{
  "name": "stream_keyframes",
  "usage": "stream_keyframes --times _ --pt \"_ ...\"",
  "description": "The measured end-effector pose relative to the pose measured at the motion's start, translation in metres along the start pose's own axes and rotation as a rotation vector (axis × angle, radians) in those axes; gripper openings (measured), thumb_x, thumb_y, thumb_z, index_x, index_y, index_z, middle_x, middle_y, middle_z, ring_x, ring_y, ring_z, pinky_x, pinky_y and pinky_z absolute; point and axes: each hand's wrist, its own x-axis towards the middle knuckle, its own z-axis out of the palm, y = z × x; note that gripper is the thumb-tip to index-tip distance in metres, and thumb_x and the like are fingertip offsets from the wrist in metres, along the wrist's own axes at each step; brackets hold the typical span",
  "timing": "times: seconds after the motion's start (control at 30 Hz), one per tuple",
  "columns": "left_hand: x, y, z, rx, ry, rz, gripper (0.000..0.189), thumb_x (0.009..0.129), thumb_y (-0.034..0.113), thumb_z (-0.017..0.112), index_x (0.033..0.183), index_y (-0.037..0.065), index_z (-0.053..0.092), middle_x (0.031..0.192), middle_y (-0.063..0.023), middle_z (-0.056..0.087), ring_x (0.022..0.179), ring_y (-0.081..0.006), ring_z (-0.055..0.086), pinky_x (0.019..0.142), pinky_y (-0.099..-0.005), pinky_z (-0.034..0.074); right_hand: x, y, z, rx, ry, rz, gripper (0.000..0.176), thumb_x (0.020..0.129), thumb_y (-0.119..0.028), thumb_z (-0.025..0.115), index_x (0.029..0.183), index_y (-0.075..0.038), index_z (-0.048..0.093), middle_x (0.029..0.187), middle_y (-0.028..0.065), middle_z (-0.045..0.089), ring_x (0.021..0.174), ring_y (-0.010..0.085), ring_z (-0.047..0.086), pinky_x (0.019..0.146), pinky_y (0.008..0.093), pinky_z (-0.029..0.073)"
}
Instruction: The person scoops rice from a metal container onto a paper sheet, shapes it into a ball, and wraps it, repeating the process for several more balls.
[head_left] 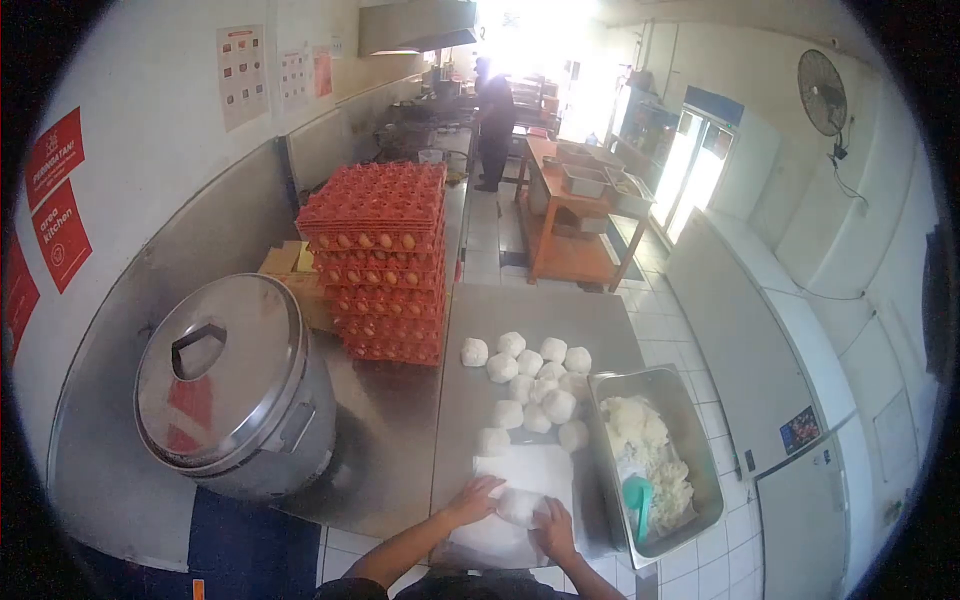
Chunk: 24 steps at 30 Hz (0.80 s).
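On a white sheet (pixel 545 470) at the near end of the steel table lies a white rice bundle (pixel 518 507), partly covered by my fingers. My left hand (pixel 474 501) grips its left side, and my right hand (pixel 553 529) holds the right end. Just beyond the sheet, several rounded white rice bundles (pixel 557 405) are grouped together. To the right of my right hand stands a metal tub (pixel 708 470) with loose white rice (pixel 640 430) inside. A green scoop (pixel 637 500) rests on the rice.
A large lidded steel pot (pixel 225 360) stands on the left counter. Behind it rise tall stacked red egg trays (pixel 375 260) with eggs. Further off, an orange table (pixel 570 222) carries metal pans, and a person (pixel 495 125) stands by the far counter. White chest freezers (pixel 740 320) line the right.
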Motion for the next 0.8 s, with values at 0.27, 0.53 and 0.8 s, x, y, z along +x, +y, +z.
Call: stream_keyframes --times 0.27,0.53,0.8 --pt "0.005 -0.046 0.055 -0.159 -0.300 -0.045 0.020 0.088 0.025 0.062 0.091 0.009 0.074 0.111 -0.0148 0.068 0.104 -0.0364 0.061 0.093 -0.0457 0.047 0.021 0.035 0.010 0.237 -0.216 0.074 0.029 0.067 -0.006 0.071 0.095 -0.007 0.075 0.112 0.0170 0.070 0.109 0.0347 0.064 0.095 0.0416 0.051" --pt "0.004 -0.032 0.030 -0.447 -0.125 -0.222 0.023 0.088 0.026 0.064 0.094 0.005 0.072 0.095 -0.0162 0.070 0.095 -0.0348 0.066 0.084 -0.0453 0.051 0.016 0.046 0.018 0.527 -0.128 0.373 0.018 0.081 -0.013 0.069 0.097 -0.008 0.075 0.100 0.0130 0.073 0.091 0.0274 0.070 0.083 0.0380 0.054" --pt "0.018 -0.042 0.053 -0.257 -0.212 -0.273 0.024 0.092 0.026 0.060 0.091 0.006 0.073 0.094 -0.0164 0.069 0.090 -0.0349 0.066 0.082 -0.0473 0.051 0.040 0.023 0.019 0.221 -0.047 0.475 0.023 0.081 -0.023 0.073 0.094 -0.004 0.069 0.092 0.0183 0.067 0.084 0.0335 0.066 0.076 0.0423 0.052"
